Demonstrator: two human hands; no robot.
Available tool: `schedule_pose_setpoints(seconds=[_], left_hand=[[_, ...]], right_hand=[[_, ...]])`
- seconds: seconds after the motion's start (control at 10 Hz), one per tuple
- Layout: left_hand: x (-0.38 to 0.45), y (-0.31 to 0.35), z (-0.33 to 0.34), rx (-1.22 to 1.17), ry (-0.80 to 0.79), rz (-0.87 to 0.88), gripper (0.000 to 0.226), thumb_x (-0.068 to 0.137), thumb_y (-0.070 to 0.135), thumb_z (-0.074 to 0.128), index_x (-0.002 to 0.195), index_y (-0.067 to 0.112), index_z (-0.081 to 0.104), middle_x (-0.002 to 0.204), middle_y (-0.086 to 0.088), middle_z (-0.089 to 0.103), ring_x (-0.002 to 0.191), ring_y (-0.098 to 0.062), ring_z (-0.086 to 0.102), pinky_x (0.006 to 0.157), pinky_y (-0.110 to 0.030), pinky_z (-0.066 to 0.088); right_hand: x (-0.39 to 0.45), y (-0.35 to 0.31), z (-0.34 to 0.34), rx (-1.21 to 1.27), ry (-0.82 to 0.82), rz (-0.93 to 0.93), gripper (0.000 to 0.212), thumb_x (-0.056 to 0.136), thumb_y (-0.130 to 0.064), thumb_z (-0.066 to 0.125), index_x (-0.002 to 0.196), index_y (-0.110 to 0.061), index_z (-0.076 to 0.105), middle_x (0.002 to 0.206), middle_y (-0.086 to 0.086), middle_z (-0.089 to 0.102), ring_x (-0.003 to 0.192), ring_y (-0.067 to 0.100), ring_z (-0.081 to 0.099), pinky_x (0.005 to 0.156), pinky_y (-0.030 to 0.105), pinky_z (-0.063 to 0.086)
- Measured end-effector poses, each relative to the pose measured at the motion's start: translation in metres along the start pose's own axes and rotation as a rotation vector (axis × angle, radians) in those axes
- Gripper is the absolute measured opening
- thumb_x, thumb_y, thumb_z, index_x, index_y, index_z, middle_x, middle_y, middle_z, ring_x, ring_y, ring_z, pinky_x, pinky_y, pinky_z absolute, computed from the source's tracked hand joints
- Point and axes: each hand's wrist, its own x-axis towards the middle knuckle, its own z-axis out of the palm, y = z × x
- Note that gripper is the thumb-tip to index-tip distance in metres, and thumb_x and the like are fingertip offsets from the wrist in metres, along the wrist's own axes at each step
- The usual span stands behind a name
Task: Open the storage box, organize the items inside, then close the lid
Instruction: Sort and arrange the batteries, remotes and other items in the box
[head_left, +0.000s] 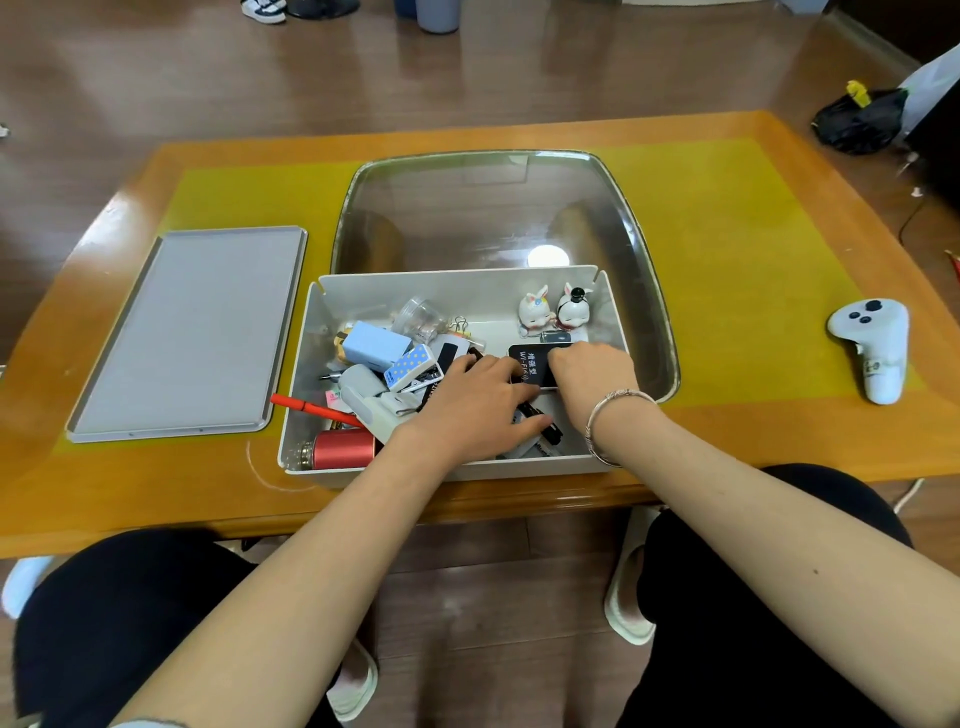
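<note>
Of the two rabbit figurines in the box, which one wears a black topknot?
The right figurine, nearest the box's right wall. The left figurine has pink-tinted ears and no black on top.

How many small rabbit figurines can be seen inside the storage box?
2. Both stand side by side in the far right corner of the storage box: the pink-eared rabbit figurine on the left, the black-topped rabbit figurine on the right. More may lie hidden under the clutter or hands.

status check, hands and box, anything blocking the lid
Both hands in the open storage box: left hand flat on clutter, right hand on black card. Lid off, lying left of the box. Red pen overhangs the rim.
</note>
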Motion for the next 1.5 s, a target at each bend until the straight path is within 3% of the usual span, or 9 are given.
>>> schedule_pose_setpoints(seconds=[0.3, 0.5, 0.6, 0.7, 0.8, 1.0, 1.5], left_hand=[[0.000, 0.002, -0.001, -0.016, -0.043, -0.037, 0.054, 0.094, 0.061, 0.035, 0.138, 0.034, 0.048, 0.143, 0.000, 0.042, 0.134, -0.020, 0.031, 0.111, -0.040, 0.016], [-0.001, 0.005, -0.004, 0.034, -0.062, -0.078, 0.054, 0.093, 0.064, 0.033, 0.139, 0.039, 0.045, 0.147, -0.004, 0.040, 0.138, -0.024, 0.024, 0.113, -0.045, 0.011], [-0.002, 0.005, -0.005, 0.031, -0.075, -0.085, 0.054, 0.093, 0.064, 0.032, 0.140, 0.039, 0.044, 0.148, -0.004, 0.038, 0.139, -0.025, 0.022, 0.114, -0.045, 0.010], [-0.003, 0.005, -0.005, 0.007, -0.063, -0.091, 0.053, 0.093, 0.064, 0.034, 0.139, 0.039, 0.045, 0.148, -0.004, 0.038, 0.139, -0.024, 0.021, 0.115, -0.044, 0.009], [-0.004, 0.005, -0.003, -0.011, -0.055, -0.095, 0.052, 0.093, 0.063, 0.034, 0.138, 0.040, 0.046, 0.149, -0.005, 0.037, 0.140, -0.024, 0.020, 0.116, -0.044, 0.009], [-0.003, 0.003, -0.002, -0.037, -0.058, -0.096, 0.053, 0.093, 0.064, 0.033, 0.138, 0.039, 0.047, 0.149, -0.004, 0.037, 0.141, -0.024, 0.020, 0.116, -0.045, 0.007], [-0.003, 0.002, -0.001, -0.073, -0.033, -0.108, 0.051, 0.093, 0.062, 0.035, 0.136, 0.039, 0.049, 0.148, -0.004, 0.038, 0.140, -0.022, 0.021, 0.116, -0.042, 0.007]], right_hand=[[-0.018, 0.004, 0.001, 0.182, -0.197, -0.032, 0.036, 0.086, -0.011, 0.055, 0.121, -0.010, 0.048, 0.119, 0.014, 0.050, 0.110, 0.034, 0.055, 0.086, 0.038, 0.046], [-0.020, 0.003, 0.007, 0.244, -0.277, -0.019, 0.047, 0.087, -0.017, 0.057, 0.131, -0.011, 0.041, 0.124, 0.014, 0.045, 0.111, 0.033, 0.055, 0.087, 0.036, 0.045], [-0.019, 0.006, 0.005, 0.249, -0.225, -0.009, 0.042, 0.083, -0.014, 0.060, 0.123, -0.011, 0.049, 0.119, 0.013, 0.051, 0.109, 0.031, 0.056, 0.085, 0.035, 0.047], [-0.005, 0.016, -0.007, 0.304, 0.085, 0.019, 0.028, 0.084, -0.017, 0.062, 0.112, -0.013, 0.058, 0.109, 0.012, 0.061, 0.104, 0.031, 0.057, 0.081, 0.038, 0.050], [0.022, 0.032, -0.019, 0.267, 0.340, -0.002, 0.024, 0.085, -0.026, 0.064, 0.108, -0.018, 0.062, 0.106, 0.009, 0.065, 0.104, 0.029, 0.054, 0.081, 0.037, 0.044], [0.066, 0.034, -0.025, 0.187, 0.316, -0.114, 0.028, 0.085, -0.036, 0.062, 0.112, -0.027, 0.064, 0.115, -0.001, 0.064, 0.110, 0.024, 0.049, 0.087, 0.037, 0.033], [0.076, 0.026, -0.024, 0.140, 0.365, -0.091, 0.018, 0.087, -0.034, 0.061, 0.093, -0.021, 0.073, 0.099, 0.002, 0.066, 0.103, 0.025, 0.047, 0.082, 0.036, 0.029]])
